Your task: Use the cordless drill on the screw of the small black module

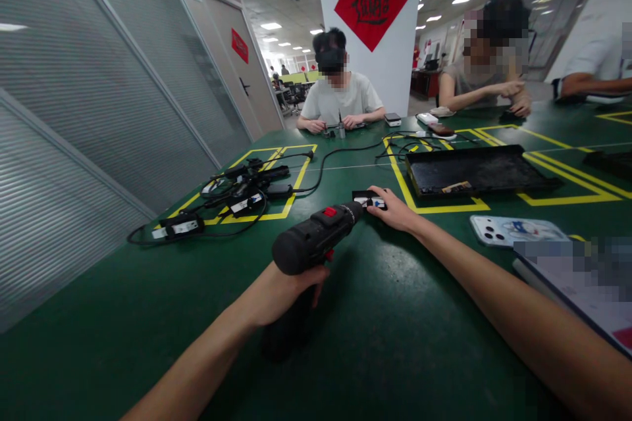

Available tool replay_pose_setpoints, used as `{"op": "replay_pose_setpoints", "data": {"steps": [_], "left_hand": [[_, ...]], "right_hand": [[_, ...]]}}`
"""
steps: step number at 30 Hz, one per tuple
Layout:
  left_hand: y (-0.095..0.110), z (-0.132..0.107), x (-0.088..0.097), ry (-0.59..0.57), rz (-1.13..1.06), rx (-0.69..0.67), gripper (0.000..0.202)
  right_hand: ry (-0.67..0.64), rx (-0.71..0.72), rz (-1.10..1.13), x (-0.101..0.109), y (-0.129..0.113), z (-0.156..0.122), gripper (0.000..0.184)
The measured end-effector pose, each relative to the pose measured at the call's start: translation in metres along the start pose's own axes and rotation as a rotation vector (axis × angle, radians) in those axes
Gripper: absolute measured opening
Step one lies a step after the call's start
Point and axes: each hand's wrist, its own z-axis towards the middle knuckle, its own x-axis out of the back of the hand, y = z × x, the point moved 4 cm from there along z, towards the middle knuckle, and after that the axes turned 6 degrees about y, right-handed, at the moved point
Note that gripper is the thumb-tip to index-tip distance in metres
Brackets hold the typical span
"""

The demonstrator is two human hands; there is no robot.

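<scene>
My left hand (pixel 291 286) is wrapped round the grip of a black cordless drill (pixel 316 237) with red buttons. The drill points away from me and to the right, its chuck end at a small black case (pixel 363 196) with a white and blue inside. Whether the bit touches the case cannot be made out. My right hand (pixel 392 210) grips the right end of that case and keeps it on the green table (pixel 395 316). The case's right side is partly hidden under my fingers.
Left lies a pile of black power adapters and cables (pixel 251 187). On the right are a black tray (pixel 474 168), a phone (pixel 518 230) and a laptop-like slab (pixel 567 289). Yellow tape (pixel 444 209) marks the table. Other people sit across and to the right.
</scene>
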Motion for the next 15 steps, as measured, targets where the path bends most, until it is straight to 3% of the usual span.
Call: {"op": "replay_pose_setpoints", "data": {"steps": [15], "left_hand": [[-0.0009,-0.0017,0.0010,0.004,-0.037,0.007,0.016]], "right_hand": [[0.018,0.008,0.020,0.0027,-0.0045,-0.0028,0.051]]}}
